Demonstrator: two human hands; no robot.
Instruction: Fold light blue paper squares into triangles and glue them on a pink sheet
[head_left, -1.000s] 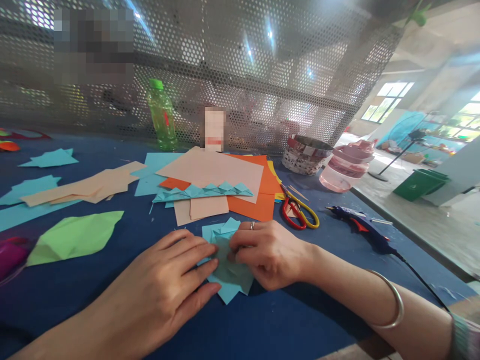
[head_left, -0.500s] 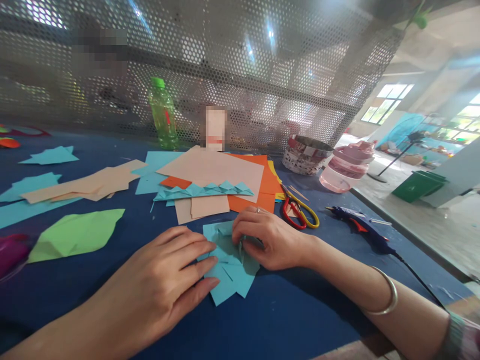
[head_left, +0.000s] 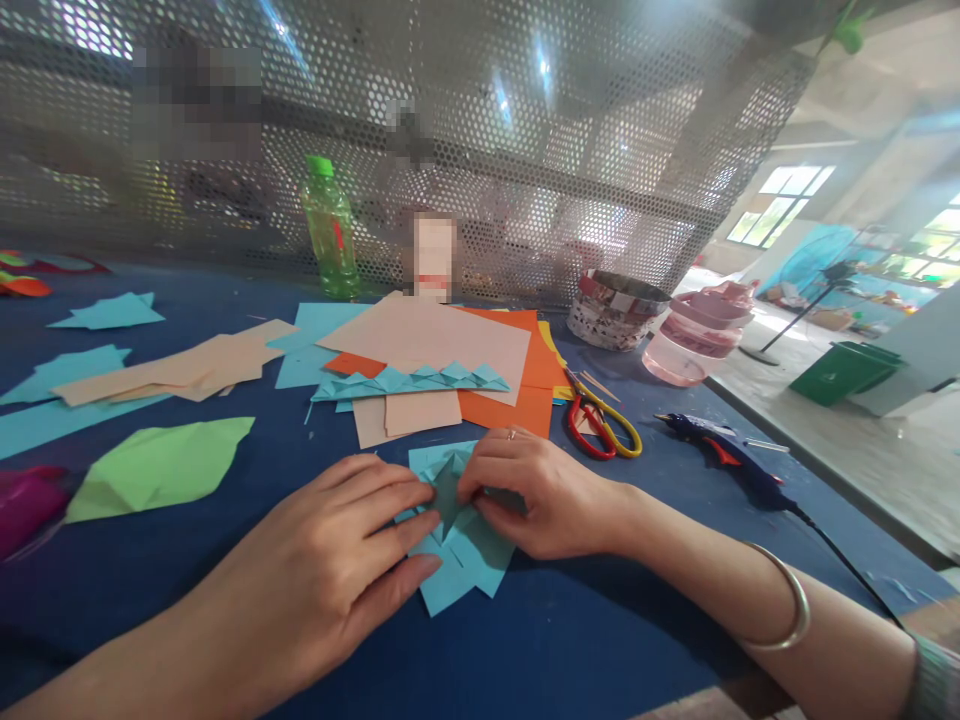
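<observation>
- Head view: the blue paper (head_left: 457, 578) lies on the dark blue table (head_left: 600, 640), in front of the person, between and partly under the 2 hands.
- The left hand (head_left: 341, 550) is palm down, fingers nearly straight and slightly spread, with their tips resting on the paper's left side.
- The right hand (head_left: 536, 490) has thumb and forefinger drawn narrow, pinching a raised flap; the exact contact is partly hidden.
- Likely trouble, as I judge it: the sheet could swivel if the left fingertips ease off, since only light pressure seems to pin it.
- A flap pinched off line would leave a crooked crease; a hard tug could tear a fold.
- A wide swing of the right arm could catch the cable (head_left: 834, 548) of the glue gun (head_left: 724, 455), or knock the scissors (head_left: 592, 425).
- Direction: 2 corners point toward the person, and a squarer edge faces the zigzag strip (head_left: 420, 382).
- Long axis: what shows runs roughly near to far, but the hands cover the sides, so I cannot tell for certain.
</observation>
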